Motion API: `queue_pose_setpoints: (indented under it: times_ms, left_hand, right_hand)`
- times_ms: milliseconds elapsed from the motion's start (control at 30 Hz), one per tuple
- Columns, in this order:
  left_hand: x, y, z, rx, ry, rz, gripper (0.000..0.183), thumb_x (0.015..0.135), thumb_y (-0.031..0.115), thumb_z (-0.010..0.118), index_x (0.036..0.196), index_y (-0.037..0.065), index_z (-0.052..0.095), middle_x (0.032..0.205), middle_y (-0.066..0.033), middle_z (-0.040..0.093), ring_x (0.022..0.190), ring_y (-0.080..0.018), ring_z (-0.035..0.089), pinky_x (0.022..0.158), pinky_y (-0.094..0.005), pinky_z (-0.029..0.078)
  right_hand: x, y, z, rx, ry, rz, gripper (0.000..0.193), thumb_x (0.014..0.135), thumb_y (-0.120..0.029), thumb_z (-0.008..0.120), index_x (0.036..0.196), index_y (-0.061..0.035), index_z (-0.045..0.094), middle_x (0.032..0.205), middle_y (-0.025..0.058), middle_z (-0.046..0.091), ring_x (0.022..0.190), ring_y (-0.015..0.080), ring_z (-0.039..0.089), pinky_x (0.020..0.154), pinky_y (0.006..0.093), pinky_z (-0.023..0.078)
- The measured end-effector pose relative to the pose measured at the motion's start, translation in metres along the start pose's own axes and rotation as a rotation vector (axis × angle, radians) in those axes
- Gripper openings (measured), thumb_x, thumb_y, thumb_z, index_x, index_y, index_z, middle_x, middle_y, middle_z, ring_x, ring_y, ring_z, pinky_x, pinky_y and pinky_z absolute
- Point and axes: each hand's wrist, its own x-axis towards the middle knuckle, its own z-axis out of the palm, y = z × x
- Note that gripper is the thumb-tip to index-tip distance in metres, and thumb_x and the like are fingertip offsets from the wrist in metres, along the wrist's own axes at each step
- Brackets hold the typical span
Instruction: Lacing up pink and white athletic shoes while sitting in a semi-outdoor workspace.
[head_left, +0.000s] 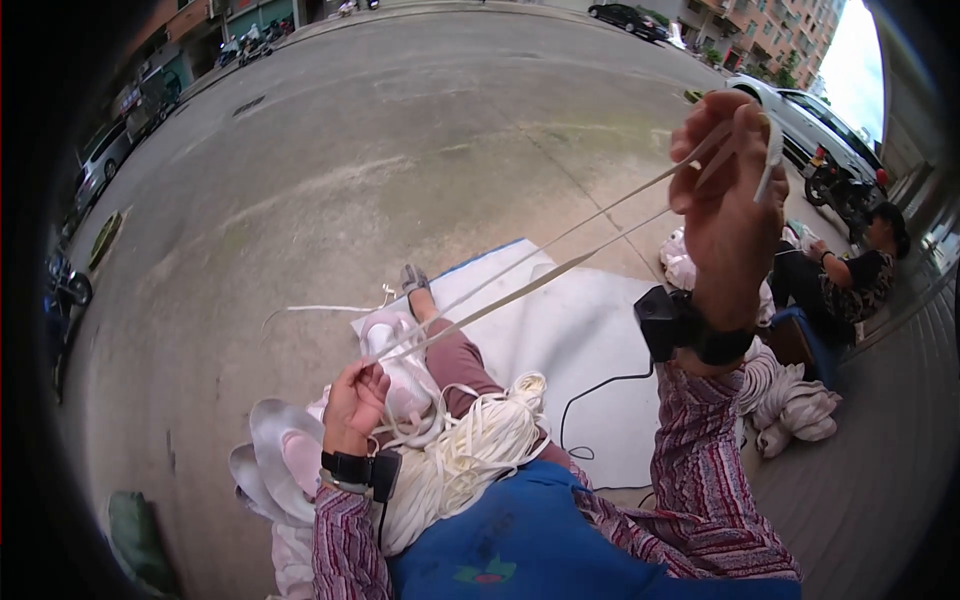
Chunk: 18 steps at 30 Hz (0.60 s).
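Note:
Two strands of flat cream lace [530, 283] stretch taut between my hands, rising from lower left to upper right. My left hand [357, 403], low over my left thigh, is closed with the strands at its fingertips. Raised far up on the right, my right hand [727, 185] has curled fingers with the strands running through them. A white end hangs over the back of that hand. Across my lap lies a tangled heap of cream laces [480, 440]. White and pink shoe-shaped pieces [400, 390] lie beside my left leg, near my left hand.
A white sheet [600, 350] covers ground before me, with a black cable [590, 395] across it. Bundled white laces [795, 405] lie right. A seated person [865, 265] is farther right, near a motorcycle [840, 190] and white car [805, 120]. A green sack [140, 540] stands lower left.

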Motion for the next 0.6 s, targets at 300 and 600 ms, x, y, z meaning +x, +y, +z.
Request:
queue_pose_setpoints:
  times_ms: [300, 600]
  left_hand:
    - [-0.059, 0.0, 0.081, 1.011, -0.215, 0.515, 0.042, 0.094, 0.018, 0.054, 0.13, 0.001, 0.043, 0.118, -0.0115, 0.057, 0.11, -0.0187, 0.054, 0.1, -0.0329, 0.039]
    - [-0.16, 0.021, 0.162, 1.022, -0.652, 0.551, 0.024, 0.096, 0.02, 0.054, 0.104, -0.002, 0.059, 0.078, -0.0022, 0.061, 0.063, -0.0041, 0.05, 0.054, -0.0168, 0.039]
  right_hand:
    - [0.003, -0.008, 0.031, 0.275, -0.289, 0.042, 0.035, 0.1, -0.033, 0.04, 0.111, -0.0021, 0.053, 0.065, 0.0005, 0.053, 0.04, 0.0053, 0.039, 0.029, 0.0165, 0.03]
    - [0.025, 0.022, 0.027, 0.334, -1.038, -0.076, 0.037, 0.101, -0.039, 0.033, 0.104, -0.0042, 0.047, 0.063, 0.0039, 0.058, 0.037, 0.0092, 0.048, 0.027, 0.0202, 0.043]
